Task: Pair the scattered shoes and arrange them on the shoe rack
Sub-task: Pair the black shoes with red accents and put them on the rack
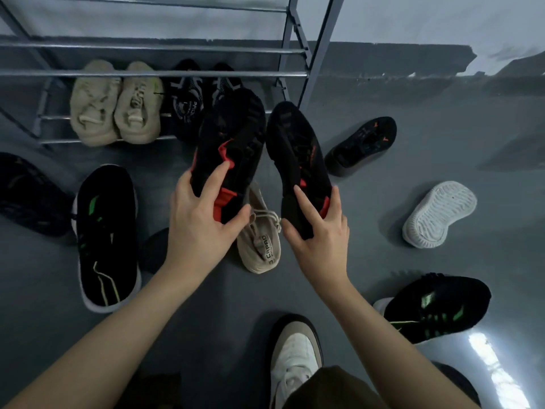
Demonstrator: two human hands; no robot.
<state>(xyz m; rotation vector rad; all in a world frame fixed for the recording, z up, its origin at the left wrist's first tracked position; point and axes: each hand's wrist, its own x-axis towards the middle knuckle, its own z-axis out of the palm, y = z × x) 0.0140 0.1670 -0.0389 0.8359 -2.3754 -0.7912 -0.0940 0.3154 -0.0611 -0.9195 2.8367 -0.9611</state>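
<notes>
Above a grey floor (383, 216), two black sneakers with red trim are held side by side, toes toward the metal shoe rack (295, 48). The left sneaker (233, 137) is gripped at its heel by the left hand (203, 225), the right sneaker (298, 154) by the right hand (321, 234) (fingers curled round each). A beige pair (115, 104) is seen on the lowest tier; other shoes lie scattered around.

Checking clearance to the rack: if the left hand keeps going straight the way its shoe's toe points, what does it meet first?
Probably the black patterned pair on the rack's bottom shelf: the left hand holds its black-and-red shoe with the toe overlapping that pair in the picture. Depth is unclear.
</notes>
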